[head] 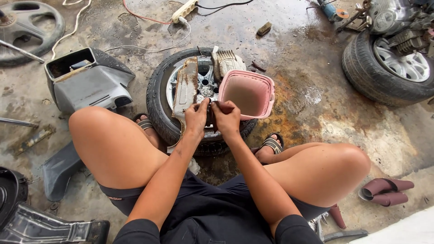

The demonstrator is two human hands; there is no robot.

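Note:
I sit with knees apart over a small wheel with a black tyre [159, 106] lying flat on the wet concrete. A rusty, grimy metal plate [186, 88] rests on the wheel. My left hand [196, 118] pinches the plate's lower end. My right hand [227, 118] presses a small dark reddish piece, seemingly sandpaper, against the same spot. Both hands touch each other. A pink plastic tub [247, 94] with murky water leans on the tyre just right of my hands. A finned metal part [230, 61] lies behind it.
A grey plastic body panel [88, 81] lies to the left, black panels [45, 223] at lower left. Another wheel with an engine [391, 63] stands at upper right. Rolled maroon sheets [386, 190] lie at right. A power strip [183, 11] with cables sits at top.

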